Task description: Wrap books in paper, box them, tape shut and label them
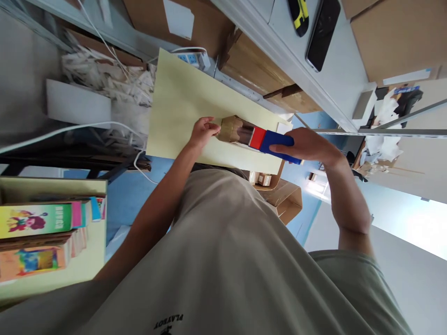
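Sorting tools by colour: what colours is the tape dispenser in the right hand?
Blue handle with a red section, seen in the head view: tape dispenser, right hand.

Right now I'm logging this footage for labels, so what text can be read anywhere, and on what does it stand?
"PLAYBOY", upside down, on the person's shirt.
Green book cover: pale characters, too blurred to read.
Orange book cover: nothing legible.
Blue and red tool in the right hand: no lettering visible.
Small box by the left hand: none.
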